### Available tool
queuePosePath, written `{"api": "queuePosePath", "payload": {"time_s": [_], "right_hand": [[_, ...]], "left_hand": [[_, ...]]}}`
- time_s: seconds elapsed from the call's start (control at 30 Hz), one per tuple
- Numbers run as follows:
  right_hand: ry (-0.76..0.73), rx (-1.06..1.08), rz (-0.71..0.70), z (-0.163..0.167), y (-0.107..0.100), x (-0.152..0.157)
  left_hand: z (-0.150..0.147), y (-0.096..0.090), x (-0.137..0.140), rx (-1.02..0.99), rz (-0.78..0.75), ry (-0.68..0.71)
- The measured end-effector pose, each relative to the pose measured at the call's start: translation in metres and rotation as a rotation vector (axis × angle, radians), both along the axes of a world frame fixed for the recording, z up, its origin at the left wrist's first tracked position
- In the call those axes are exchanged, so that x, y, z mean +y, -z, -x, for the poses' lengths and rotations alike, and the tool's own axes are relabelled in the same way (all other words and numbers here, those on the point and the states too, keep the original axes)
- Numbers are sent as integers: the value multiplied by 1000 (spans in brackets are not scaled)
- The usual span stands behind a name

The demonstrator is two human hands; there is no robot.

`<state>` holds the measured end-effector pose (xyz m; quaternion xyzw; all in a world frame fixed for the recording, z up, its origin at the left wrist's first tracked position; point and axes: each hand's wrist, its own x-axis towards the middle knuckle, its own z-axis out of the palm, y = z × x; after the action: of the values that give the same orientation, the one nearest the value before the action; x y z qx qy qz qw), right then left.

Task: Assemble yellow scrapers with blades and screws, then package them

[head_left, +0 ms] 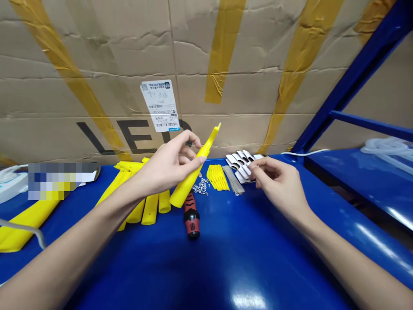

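My left hand (185, 159) is closed around a yellow plastic tube (189, 185), which is tilted with its narrow tip up and to the right. Under the tube's lower end lies a red and black handle (192, 219), its upper part hidden. My right hand (277, 178) has thumb and fingers pinched together at the white pieces with black curved marks (238, 163); what it grips, if anything, is hard to see. Between my hands are small silver screws (201, 187), a row of flat yellow pieces (218, 177) and thin grey strips (233, 181).
More yellow tubes (150, 209) lie beyond my left forearm, and others (29, 219) are at the far left. A large taped cardboard box (129, 56) stands behind the blue tabletop (226, 258). A blue metal frame (348, 82) rises at right, near coiled white tubing (383, 148).
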<state>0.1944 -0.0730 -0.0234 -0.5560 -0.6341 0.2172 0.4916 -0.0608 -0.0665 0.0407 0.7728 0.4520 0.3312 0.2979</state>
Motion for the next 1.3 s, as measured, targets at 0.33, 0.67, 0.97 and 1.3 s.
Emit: {"api": "queuePosePath", "payload": {"time_s": [0.33, 0.67, 0.97, 1.3], "right_hand": [[-63, -434, 58, -7, 5, 4], [-66, -450, 174, 1, 24, 4], [-53, -192, 304, 6, 16, 5], [-153, 286, 331, 7, 5, -2]], "left_hand": [[-5, -3, -2, 656, -433, 17], [2, -13, -9, 718, -355, 2], [-1, -14, -12, 738, -351, 16], [10, -19, -15, 757, -202, 57]]}}
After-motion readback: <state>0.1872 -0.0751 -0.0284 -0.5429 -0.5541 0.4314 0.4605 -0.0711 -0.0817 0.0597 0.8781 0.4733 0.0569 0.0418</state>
